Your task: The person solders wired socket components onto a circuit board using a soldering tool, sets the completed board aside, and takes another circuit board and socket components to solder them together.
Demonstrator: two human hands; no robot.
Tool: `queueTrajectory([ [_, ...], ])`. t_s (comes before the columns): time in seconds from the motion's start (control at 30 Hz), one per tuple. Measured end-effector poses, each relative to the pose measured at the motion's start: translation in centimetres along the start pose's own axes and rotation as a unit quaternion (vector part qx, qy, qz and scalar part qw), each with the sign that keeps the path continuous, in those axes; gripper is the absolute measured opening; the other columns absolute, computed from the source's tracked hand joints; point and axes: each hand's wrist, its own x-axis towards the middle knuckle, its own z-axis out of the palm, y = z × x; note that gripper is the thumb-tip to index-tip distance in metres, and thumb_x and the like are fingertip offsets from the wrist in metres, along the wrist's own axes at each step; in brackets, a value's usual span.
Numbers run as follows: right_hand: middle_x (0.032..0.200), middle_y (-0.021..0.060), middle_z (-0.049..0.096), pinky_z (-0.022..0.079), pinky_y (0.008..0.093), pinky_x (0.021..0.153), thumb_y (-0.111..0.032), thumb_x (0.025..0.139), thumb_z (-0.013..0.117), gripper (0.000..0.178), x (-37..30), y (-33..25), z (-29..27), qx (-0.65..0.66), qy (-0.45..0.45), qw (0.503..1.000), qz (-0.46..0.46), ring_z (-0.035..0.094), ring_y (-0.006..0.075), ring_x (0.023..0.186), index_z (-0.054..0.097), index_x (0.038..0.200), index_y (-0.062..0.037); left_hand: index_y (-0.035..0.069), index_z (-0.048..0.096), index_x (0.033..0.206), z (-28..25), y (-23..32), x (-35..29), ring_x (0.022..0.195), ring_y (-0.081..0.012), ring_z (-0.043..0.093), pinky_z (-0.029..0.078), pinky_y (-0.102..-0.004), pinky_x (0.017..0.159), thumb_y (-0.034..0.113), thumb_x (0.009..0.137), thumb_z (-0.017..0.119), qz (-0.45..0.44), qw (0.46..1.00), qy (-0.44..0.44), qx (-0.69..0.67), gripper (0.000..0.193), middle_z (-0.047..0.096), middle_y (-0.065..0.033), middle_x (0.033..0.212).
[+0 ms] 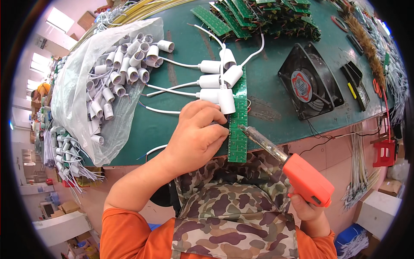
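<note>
In my right hand (307, 209) is a red-handled soldering gun (307, 179), its metal tip touching or just above a long green circuit board strip (238, 144). The strip runs toward me and reaches past the table's near edge. My left hand (196, 131) is closed at the strip's left side, fingertips pinched close to the soldering tip. What those fingers hold is hidden. Several white cylindrical sockets with white cables (209, 81) lie over the far part of the strip. The nearest socket (226, 101) sits just beyond my left fingers.
A clear plastic bag (75, 99) full of white sockets (129, 64) lies at left on the green table (185, 41). Green circuit boards (258, 17) are heaped at the back. To the right stand a black fan (308, 82) and a black holder (357, 84) with a yellow piece.
</note>
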Motion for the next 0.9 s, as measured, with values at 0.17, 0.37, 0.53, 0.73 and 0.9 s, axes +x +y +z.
queueTrajectory([
  [0.17,0.112,0.0141,0.073,0.06,0.038,0.074,-0.025,0.083,0.083,0.056,-0.2,0.3,0.1,0.025,-0.007,1.0,0.001,0.075,0.0301,0.086,0.063,0.128,0.0025,0.006,0.069,0.088,0.5,0.2,-0.1,0.114,-0.0349,0.06,0.046,-0.0482,0.099,0.0,0.074,0.08,0.019,0.999,0.015,0.035,0.019,0.067,-0.0073,0.106],
  [0.37,0.11,0.0163,0.074,0.06,0.0375,0.073,-0.022,0.082,0.085,0.058,0.6,0.0,0.3,0.03,-0.016,0.999,-0.031,0.075,0.0309,0.085,0.062,0.128,0.0052,0.005,0.068,0.09,0.8,0.0,-0.2,0.114,-0.0355,0.059,0.046,-0.0496,0.099,0.0,0.073,0.079,0.031,0.998,0.024,0.039,0.02,0.067,-0.0076,0.105],
  [0.53,0.108,0.0179,0.073,0.059,0.0378,0.07,-0.022,0.081,0.086,0.062,1.1,0.2,0.5,0.043,-0.032,0.998,-0.025,0.075,0.031,0.082,0.06,0.129,0.0076,0.006,0.068,0.091,0.8,0.0,-0.3,0.116,-0.0357,0.058,0.045,-0.0499,0.1,0.001,0.072,0.08,0.042,0.998,0.025,0.046,0.023,0.066,-0.008,0.106],
  [0.73,0.103,0.0177,0.074,0.057,0.0374,0.065,-0.021,0.081,0.085,0.063,1.7,0.1,0.6,0.043,-0.039,0.997,-0.053,0.073,0.0302,0.076,0.058,0.13,0.0079,0.005,0.068,0.09,1.0,0.1,-0.3,0.115,-0.0351,0.059,0.045,-0.0509,0.101,0.0,0.072,0.08,0.042,0.997,0.03,0.054,0.023,0.066,-0.008,0.106],
  [0.9,0.1,0.0177,0.073,0.056,0.0368,0.062,-0.019,0.082,0.084,0.061,2.5,-0.5,0.5,0.023,-0.034,0.997,-0.072,0.071,0.0289,0.071,0.058,0.129,0.0082,0.005,0.068,0.09,1.0,0.2,-0.4,0.116,-0.0335,0.059,0.045,-0.053,0.104,0.0,0.071,0.08,0.046,0.996,0.031,0.071,0.023,0.066,-0.0076,0.105],
])
